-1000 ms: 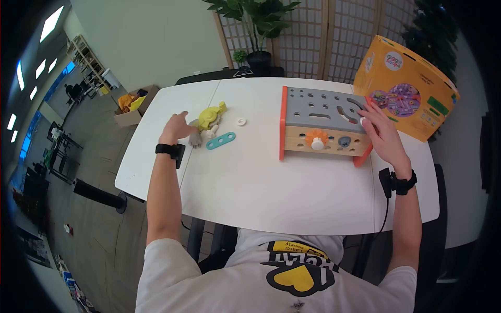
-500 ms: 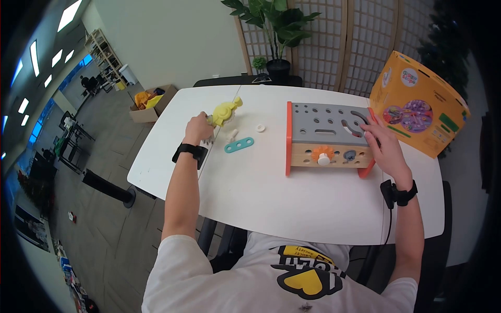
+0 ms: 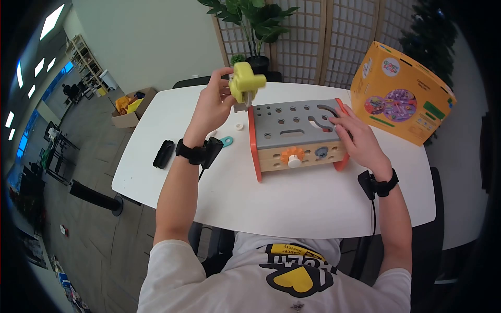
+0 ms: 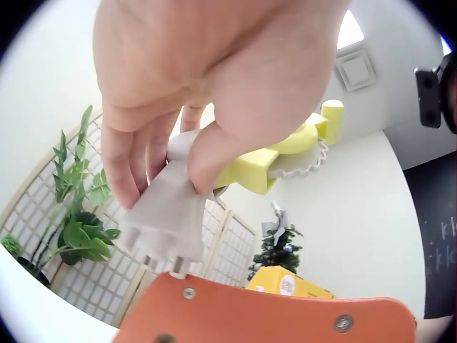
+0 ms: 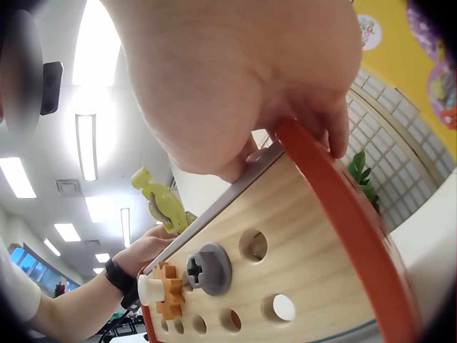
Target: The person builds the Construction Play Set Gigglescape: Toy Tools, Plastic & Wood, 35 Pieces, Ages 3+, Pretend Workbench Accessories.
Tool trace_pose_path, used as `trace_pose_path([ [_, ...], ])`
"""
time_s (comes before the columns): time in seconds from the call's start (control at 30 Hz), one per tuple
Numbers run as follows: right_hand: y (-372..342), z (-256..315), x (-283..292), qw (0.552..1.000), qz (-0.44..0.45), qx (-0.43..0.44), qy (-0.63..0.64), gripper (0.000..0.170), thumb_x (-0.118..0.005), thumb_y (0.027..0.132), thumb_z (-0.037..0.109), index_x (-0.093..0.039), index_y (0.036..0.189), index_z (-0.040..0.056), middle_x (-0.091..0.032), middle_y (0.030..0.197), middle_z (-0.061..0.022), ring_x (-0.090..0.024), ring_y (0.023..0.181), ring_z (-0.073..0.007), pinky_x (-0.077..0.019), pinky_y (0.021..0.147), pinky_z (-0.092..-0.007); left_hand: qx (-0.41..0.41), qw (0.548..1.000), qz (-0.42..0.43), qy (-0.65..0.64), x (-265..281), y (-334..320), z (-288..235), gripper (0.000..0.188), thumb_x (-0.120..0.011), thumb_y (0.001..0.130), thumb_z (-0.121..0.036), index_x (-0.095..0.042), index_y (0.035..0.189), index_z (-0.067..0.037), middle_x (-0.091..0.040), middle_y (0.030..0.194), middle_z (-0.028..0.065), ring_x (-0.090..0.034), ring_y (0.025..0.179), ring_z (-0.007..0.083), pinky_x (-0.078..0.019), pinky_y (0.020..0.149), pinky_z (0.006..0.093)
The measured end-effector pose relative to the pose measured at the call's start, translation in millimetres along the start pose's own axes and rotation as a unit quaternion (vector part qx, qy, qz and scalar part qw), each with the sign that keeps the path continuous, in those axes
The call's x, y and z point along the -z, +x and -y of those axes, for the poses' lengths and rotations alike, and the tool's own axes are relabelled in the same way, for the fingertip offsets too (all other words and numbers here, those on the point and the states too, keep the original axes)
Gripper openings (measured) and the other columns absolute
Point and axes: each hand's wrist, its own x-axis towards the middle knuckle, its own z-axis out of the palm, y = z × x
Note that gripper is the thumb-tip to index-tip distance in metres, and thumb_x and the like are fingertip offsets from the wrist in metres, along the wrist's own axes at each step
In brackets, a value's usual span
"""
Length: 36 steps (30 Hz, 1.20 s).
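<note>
My left hand (image 3: pixel 211 107) holds a yellow toy saw (image 3: pixel 244 82) with a pale toothed disc, raised beside the toy workbench's left end. In the left wrist view, thumb and fingers pinch its grey pegged base (image 4: pixel 168 214). These pegs are right at the top edge of the orange-red end panel (image 4: pixel 278 314). My right hand (image 3: pixel 359 136) grips the right end of the toy workbench (image 3: pixel 289 135), thumb at the grey top and fingers over the red end panel (image 5: pixel 350 221). An orange gear (image 3: pixel 292 156) and a grey bolt (image 5: pixel 209 269) sit on the wooden front.
A teal strip (image 3: pixel 226 141), partly hidden by my left wrist, and a small white ring (image 3: pixel 239 127) lie on the white table (image 3: pixel 292 208). A black case (image 3: pixel 164 154) lies at the left. An orange-yellow box (image 3: pixel 402 94) stands behind the right end.
My left hand has taken hold of the yellow toy saw, lifted it off the table and carried it right to the workbench. The workbench, with my right hand on it, has shifted left.
</note>
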Motion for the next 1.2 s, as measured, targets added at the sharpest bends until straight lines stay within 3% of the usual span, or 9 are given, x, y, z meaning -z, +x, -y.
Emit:
trace_pose_path([
  [0.1, 0, -1, 0, 1.0, -0.001, 0.002, 0.004, 0.028, -0.054, 0.105, 0.017, -0.069, 0.124, 0.0033, -0.059, 0.143, -0.0235, -0.039, 0.149, -0.0374, -0.0406, 0.115, -0.0449, -0.036, 0.999, 0.011, 0.025, -7, 0, -12, 0.051, -0.054, 0.094, 0.011, -0.045, 0.142, -0.007, -0.071, 0.119, 0.0205, -0.07, 0.116, 0.0336, -0.0536, 0.102, 0.0398],
  [0.3, 0, 2, 0, 1.0, -0.001, 0.003, -0.008, 0.028, -0.054, 0.105, 0.016, -0.068, 0.124, 0.003, -0.06, 0.142, -0.0234, -0.039, 0.149, -0.038, -0.0412, 0.114, -0.0452, -0.027, 1.0, 0.003, 0.013, -6, -1, -20, 0.051, -0.056, 0.095, 0.008, -0.043, 0.142, -0.005, -0.071, 0.12, 0.0205, -0.07, 0.116, 0.0328, -0.0537, 0.101, 0.0407],
  [0.4, -1, 2, -1, 1.0, -0.002, 0.005, -0.008, 0.027, -0.054, 0.105, 0.016, -0.068, 0.124, 0.0029, -0.06, 0.142, -0.0236, -0.04, 0.149, -0.038, -0.0416, 0.114, -0.0453, -0.049, 0.999, 0.013, -0.01, -17, -2, -25, 0.049, -0.059, 0.096, 0.002, -0.047, 0.143, -0.008, -0.069, 0.121, 0.0131, -0.067, 0.112, 0.0246, -0.0498, 0.1, 0.0351],
  [0.7, -3, 3, -2, 1.0, -0.01, 0.002, -0.006, 0.027, -0.054, 0.105, 0.016, -0.068, 0.122, 0.0027, -0.061, 0.142, -0.0231, -0.04, 0.149, -0.0375, -0.0423, 0.113, -0.045, -0.028, 0.999, 0.017, 0.033, -30, -5, -23, 0.043, -0.059, 0.096, -0.002, -0.049, 0.138, -0.007, -0.07, 0.12, 0.0178, -0.068, 0.115, 0.0348, -0.0521, 0.097, 0.0388],
  [0.8, -1, 0, -4, 1.0, -0.013, 0.0, 0.003, 0.027, -0.054, 0.105, 0.016, -0.068, 0.122, 0.0026, -0.061, 0.142, -0.0229, -0.04, 0.149, -0.0373, -0.0422, 0.113, -0.0451, -0.054, 0.996, 0.028, 0.068, -30, -4, -21, 0.059, -0.061, 0.09, 0.008, -0.038, 0.143, -0.004, -0.072, 0.118, 0.0228, -0.07, 0.112, 0.0386, -0.0553, 0.096, 0.0417],
  [0.9, -3, 2, -3, 1.0, -0.014, -0.002, 0.001, 0.027, -0.054, 0.105, 0.017, -0.068, 0.122, 0.0028, -0.061, 0.142, -0.0224, -0.04, 0.149, -0.037, -0.0421, 0.114, -0.0449, -0.052, 0.996, 0.034, 0.062, -37, -10, -26, 0.047, -0.06, 0.095, 0.0, -0.043, 0.138, -0.006, -0.072, 0.113, 0.0201, -0.07, 0.11, 0.0401, -0.0541, 0.094, 0.041],
  [1.0, -3, 0, -2, 1.0, -0.013, -0.003, 0.003, 0.027, -0.053, 0.105, 0.017, -0.069, 0.123, 0.0033, -0.061, 0.142, -0.0216, -0.04, 0.149, -0.0367, -0.0423, 0.114, -0.0444, -0.051, 0.993, 0.046, 0.092, -36, -9, -22, 0.048, -0.061, 0.094, -0.001, -0.041, 0.137, -0.006, -0.072, 0.112, 0.0214, -0.07, 0.109, 0.0422, -0.0547, 0.092, 0.0416],
  [1.1, -4, 1, -3, 1.0, -0.015, -0.003, -0.007, 0.027, -0.053, 0.105, 0.018, -0.069, 0.123, 0.004, -0.061, 0.143, -0.021, -0.04, 0.149, -0.0362, -0.0431, 0.113, -0.0438, -0.026, 0.995, 0.058, 0.075, -32, -8, -24, 0.043, -0.062, 0.093, 0.0, -0.043, 0.132, -0.005, -0.072, 0.114, 0.0209, -0.07, 0.109, 0.0409, -0.0546, 0.092, 0.0415],
  [1.2, -4, 1, -4, 1.0, -0.024, -0.006, -0.01, 0.027, -0.053, 0.105, 0.018, -0.069, 0.122, 0.0046, -0.061, 0.143, -0.0205, -0.041, 0.149, -0.0349, -0.0439, 0.112, -0.0435, -0.049, 0.996, 0.059, 0.056, -30, -10, -16, 0.052, -0.065, 0.093, -0.002, -0.043, 0.14, -0.006, -0.071, 0.118, 0.0199, -0.07, 0.113, 0.0359, -0.0534, 0.097, 0.0398],
])
